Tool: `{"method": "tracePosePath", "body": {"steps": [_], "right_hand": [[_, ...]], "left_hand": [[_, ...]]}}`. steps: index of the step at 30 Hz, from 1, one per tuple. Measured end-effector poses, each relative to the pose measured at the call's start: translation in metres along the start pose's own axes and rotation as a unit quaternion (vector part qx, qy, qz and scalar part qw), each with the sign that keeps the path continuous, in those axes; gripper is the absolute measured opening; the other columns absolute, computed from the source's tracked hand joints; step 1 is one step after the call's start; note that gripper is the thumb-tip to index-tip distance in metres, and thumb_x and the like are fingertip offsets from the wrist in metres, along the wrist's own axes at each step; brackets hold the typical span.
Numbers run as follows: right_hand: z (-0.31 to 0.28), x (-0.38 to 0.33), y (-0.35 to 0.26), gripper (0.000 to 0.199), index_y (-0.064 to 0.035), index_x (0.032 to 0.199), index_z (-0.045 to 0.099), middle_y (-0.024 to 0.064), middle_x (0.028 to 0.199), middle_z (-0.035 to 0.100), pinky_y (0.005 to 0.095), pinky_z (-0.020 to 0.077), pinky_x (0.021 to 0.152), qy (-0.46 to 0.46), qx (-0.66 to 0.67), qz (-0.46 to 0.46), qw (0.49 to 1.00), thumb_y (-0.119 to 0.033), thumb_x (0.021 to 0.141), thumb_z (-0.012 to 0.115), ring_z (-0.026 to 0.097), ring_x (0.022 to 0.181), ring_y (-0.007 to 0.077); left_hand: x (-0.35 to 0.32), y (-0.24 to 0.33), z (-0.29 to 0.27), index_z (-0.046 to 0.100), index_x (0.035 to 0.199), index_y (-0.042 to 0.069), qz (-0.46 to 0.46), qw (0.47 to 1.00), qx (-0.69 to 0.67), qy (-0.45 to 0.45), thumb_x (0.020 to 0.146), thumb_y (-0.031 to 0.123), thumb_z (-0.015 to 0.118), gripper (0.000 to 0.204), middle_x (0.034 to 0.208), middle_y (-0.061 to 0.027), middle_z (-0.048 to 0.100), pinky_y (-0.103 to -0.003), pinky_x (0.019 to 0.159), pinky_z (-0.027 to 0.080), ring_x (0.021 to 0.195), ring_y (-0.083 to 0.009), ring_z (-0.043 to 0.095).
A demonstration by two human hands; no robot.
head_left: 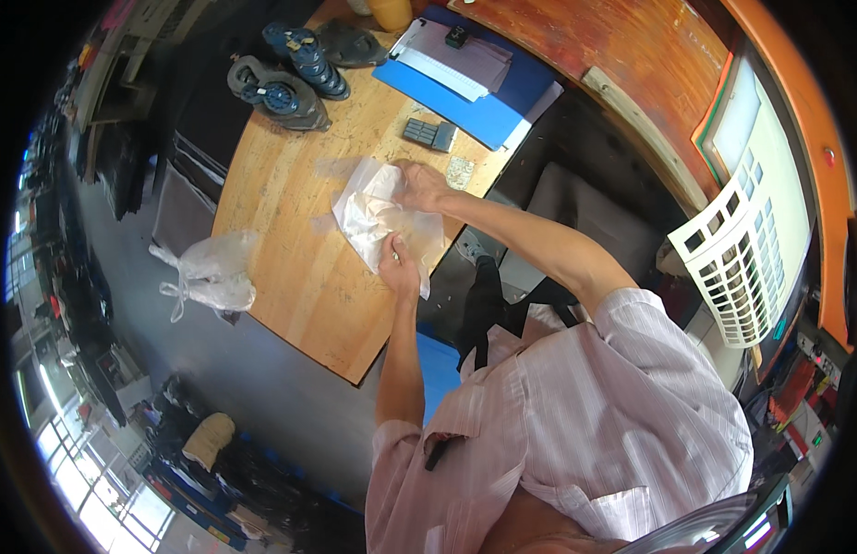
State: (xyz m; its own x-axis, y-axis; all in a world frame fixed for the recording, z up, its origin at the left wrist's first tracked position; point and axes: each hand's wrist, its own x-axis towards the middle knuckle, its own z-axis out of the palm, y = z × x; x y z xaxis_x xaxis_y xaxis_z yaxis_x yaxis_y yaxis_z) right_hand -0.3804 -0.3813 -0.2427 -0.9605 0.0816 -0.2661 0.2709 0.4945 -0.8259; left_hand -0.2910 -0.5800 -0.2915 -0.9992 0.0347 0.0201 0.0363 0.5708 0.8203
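Observation:
Both hands are on a clear plastic bag (362,205) with something white and crumpled, like paper or thin cloth, in it, above the wooden table (299,305). At the bag's near edge, my left hand (398,268) is closed, thumb pressed over its fingers on the plastic. My right hand (421,186) grips the bag's far right side, its fingers curled and partly hidden. Just beyond that hand lie a dark grey calculator-like block (428,135) and a small speckled card (460,171).
A knotted plastic bag (211,274) rests at the table's left edge. Dark shoes (285,100) stand at the far left, and blue folders with papers (479,115) lie at the far end. A cream plastic grid basket (729,249) is on the right.

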Motion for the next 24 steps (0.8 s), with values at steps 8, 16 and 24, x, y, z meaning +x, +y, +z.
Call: {"method": "tracePosePath", "body": {"steps": [8,16,24], "right_hand": [[-0.008,-0.031,0.019,0.039,-0.0054,0.119,0.077,0.008,0.083,0.072,0.0368,0.0525,0.073,-0.213,0.103,0.082,0.968,-0.032,0.091,0.079,0.066,0.076,0.0197],[-0.01,-0.06,0.023,0.03,-0.0051,0.099,0.076,0.0207,0.086,0.073,0.0488,0.0551,0.073,-0.036,0.05,0.025,0.998,-0.032,0.095,0.064,0.072,0.081,0.039],[-0.047,-0.059,0.021,0.032,0.0016,0.104,0.072,0.0228,0.095,0.072,0.0489,0.0568,0.079,0.117,-0.025,-0.051,0.992,-0.029,0.096,0.063,0.07,0.09,0.0417]], "left_hand": [[-0.001,-0.005,0.006,0.072,0.118,0.003,-0.028,0.999,0.018,0.008,0.108,0.022,0.059,0.026,0.103,-0.0209,0.076,-0.043,0.084,0.053,0.094,-0.0363,0.072],[-0.001,0.012,-0.008,0.065,0.127,0.004,0.04,0.998,0.021,-0.053,0.085,-0.008,0.057,0.045,0.106,-0.0211,0.074,-0.042,0.084,0.054,0.096,-0.0375,0.074],[-0.001,0.037,-0.008,0.064,0.131,0.005,-0.048,0.996,0.06,-0.047,0.094,0.005,0.061,0.037,0.093,-0.0238,0.073,-0.047,0.079,0.055,0.088,-0.0425,0.073]]}}
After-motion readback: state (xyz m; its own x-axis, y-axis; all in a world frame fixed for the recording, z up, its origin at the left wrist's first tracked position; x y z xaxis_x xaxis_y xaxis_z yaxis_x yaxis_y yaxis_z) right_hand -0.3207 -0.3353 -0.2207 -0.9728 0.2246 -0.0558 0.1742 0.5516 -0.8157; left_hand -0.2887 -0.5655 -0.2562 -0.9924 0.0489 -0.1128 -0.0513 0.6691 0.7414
